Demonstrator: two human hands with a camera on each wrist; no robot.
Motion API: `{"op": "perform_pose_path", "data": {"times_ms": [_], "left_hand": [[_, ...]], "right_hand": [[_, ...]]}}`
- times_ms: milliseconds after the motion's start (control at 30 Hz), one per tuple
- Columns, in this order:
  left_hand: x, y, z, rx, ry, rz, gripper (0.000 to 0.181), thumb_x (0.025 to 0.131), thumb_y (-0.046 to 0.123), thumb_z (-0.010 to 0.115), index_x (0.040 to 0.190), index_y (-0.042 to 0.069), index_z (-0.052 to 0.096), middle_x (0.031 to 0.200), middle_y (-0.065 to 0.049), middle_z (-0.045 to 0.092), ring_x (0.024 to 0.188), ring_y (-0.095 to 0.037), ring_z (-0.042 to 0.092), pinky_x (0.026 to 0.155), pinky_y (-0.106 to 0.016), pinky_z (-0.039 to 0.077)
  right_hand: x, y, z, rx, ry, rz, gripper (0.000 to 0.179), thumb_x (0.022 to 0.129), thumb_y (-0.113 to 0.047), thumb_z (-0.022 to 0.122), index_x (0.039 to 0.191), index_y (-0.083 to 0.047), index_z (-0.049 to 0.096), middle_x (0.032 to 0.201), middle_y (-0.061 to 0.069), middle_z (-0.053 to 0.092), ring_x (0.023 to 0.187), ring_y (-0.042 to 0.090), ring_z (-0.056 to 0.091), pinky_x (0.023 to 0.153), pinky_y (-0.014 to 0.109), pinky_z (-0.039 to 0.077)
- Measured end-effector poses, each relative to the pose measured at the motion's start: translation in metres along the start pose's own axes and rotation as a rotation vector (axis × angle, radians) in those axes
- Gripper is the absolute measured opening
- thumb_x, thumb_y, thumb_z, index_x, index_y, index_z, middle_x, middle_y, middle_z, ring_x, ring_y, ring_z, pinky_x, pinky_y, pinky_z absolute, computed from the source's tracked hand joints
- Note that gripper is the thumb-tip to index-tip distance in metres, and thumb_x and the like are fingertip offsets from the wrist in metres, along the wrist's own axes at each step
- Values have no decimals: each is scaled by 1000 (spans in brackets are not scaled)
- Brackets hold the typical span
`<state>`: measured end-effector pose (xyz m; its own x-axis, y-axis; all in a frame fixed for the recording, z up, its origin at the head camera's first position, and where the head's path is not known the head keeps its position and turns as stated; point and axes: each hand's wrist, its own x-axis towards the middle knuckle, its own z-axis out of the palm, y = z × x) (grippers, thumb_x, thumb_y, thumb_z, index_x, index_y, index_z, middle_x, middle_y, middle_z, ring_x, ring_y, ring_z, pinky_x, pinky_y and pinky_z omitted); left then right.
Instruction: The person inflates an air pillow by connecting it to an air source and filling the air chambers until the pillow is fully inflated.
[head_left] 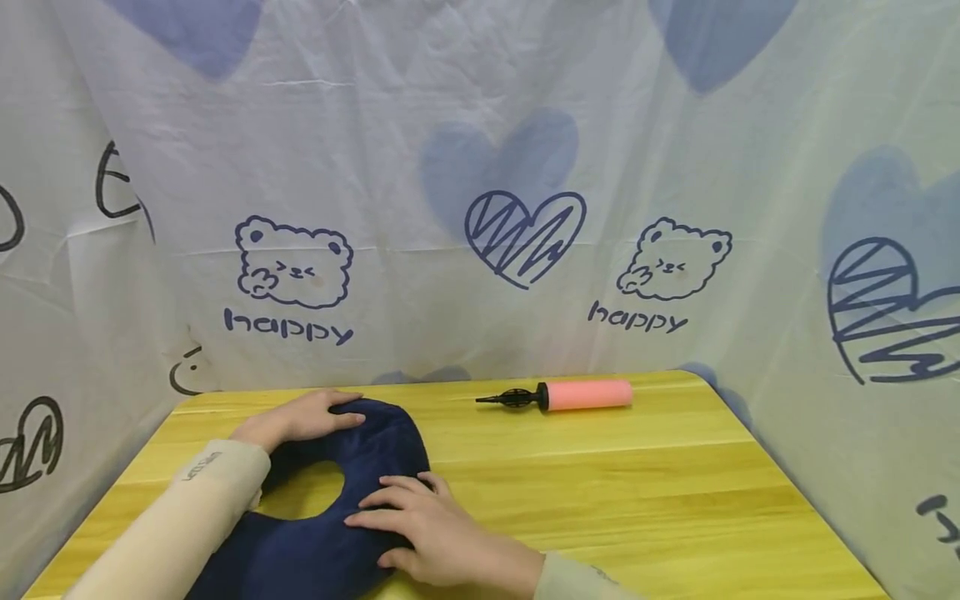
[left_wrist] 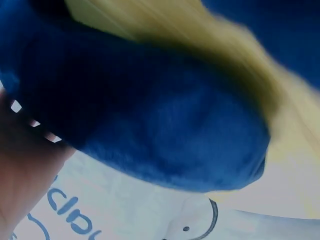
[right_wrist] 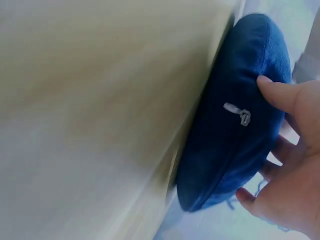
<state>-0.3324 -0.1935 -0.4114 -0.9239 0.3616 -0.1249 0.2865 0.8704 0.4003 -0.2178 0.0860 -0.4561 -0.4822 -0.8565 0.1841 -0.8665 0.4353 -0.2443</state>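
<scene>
A navy-blue U-shaped neck pillow (head_left: 300, 554) lies flat at the left front of the table, its curved side to the right. On its far arm rests my left hand (head_left: 303, 417), two digits stretched over the top and the others hidden; in the left wrist view the hand (left_wrist: 30, 160) touches the pillow's edge (left_wrist: 175, 125). My right hand (head_left: 442, 533) lies against the outer right curve, fingers spread over the upper surface. Seen from the right wrist, that curve carries a seam with a metal zipper pull (right_wrist: 244, 117), below the fingers (right_wrist: 280, 95).
A pink hand pump (head_left: 588, 395) with a black nozzle lies near the table's back edge. The yellow wood-grain table (head_left: 637, 500) is bordered behind and at both sides by a white cloth (head_left: 405, 275) printed with hearts and bears.
</scene>
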Motion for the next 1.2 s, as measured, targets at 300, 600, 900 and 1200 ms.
{"op": "perform_pose_path", "data": {"times_ms": [300,600,900,1200], "left_hand": [[-16,-11,-10,-29,-2,-8,74,97,55,66,148,2,57,146,-28,55,132,-48,54,108,-65,40],[-35,-9,-4,-69,40,27,71,97,55,67,146,4,60,147,-28,53,135,-51,49,108,-65,40],[-53,17,16,-101,62,78,76,98,55,67,153,4,51,152,-26,50,141,-51,43,111,-66,37],[-70,48,39,-132,47,93,83,98,57,66,163,15,35,161,-29,36,144,-53,39,110,-67,36]], "right_hand": [[-24,34,-16,11,32,62,53,102,-16,68,150,-34,56,153,-12,52,151,19,37,112,57,32],[-46,61,-35,134,12,177,42,109,-40,52,146,-24,63,153,-6,55,149,25,41,115,61,26],[-66,82,-44,84,11,307,69,95,-61,66,150,-21,58,156,-2,51,146,27,44,114,66,28],[-83,115,-57,34,26,385,61,99,-36,71,154,-17,53,160,7,47,148,35,41,113,69,27]]}}
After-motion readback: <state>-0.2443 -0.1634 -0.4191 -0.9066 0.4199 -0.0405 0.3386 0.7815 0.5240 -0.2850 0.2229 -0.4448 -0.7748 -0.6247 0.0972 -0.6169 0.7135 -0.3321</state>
